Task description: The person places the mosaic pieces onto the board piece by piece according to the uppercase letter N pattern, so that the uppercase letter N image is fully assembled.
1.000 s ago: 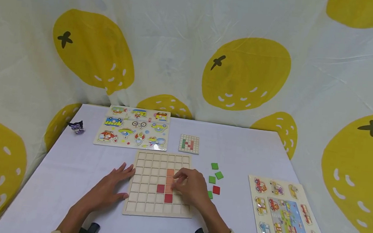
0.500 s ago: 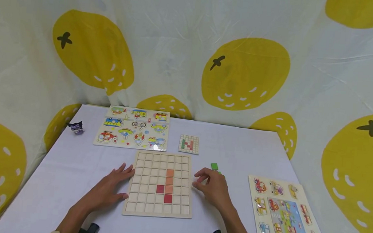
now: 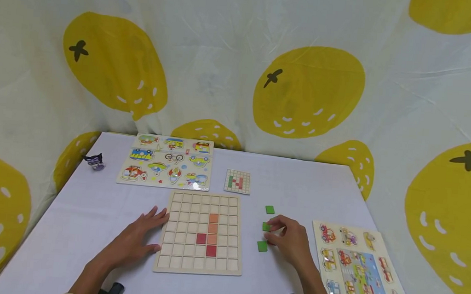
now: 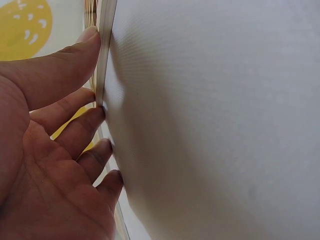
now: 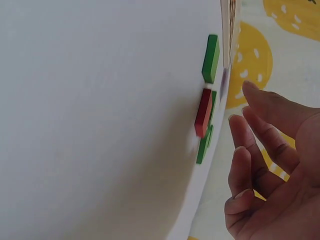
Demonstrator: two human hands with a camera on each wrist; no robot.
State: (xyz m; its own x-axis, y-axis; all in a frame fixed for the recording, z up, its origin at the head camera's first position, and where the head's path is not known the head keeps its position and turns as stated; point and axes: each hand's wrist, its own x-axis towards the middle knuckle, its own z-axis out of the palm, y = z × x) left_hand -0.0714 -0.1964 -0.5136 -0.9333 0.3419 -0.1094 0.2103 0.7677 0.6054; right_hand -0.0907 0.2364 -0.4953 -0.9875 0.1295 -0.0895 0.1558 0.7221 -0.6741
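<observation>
The wooden grid board (image 3: 180, 238) lies flat on the table, with three orange tiles (image 3: 212, 228) in a column and two red tiles, one below the column (image 3: 211, 251) and one beside it (image 3: 201, 239). My left hand (image 3: 137, 236) rests at the board's left edge, fingers spread, thumb touching its side. To the right of the board, my right hand (image 3: 290, 239) hovers over loose green tiles (image 3: 262, 246). Its thumb and fingers are apart and hold nothing in the right wrist view. There, a loose red tile (image 5: 203, 113) lies among the green ones; the hand hides it in the head view.
Behind the board lies a small pattern card (image 3: 238, 182) showing a coloured grid. A vehicle puzzle (image 3: 167, 169) is at the back left, another (image 3: 368, 279) at the right. A small dark figurine (image 3: 95, 162) stands near the left edge. A lemon-print curtain (image 3: 216, 71) hangs behind.
My right hand has moved off the orange column to the right, over the loose tiles. My left hand has stayed at the board's edge.
</observation>
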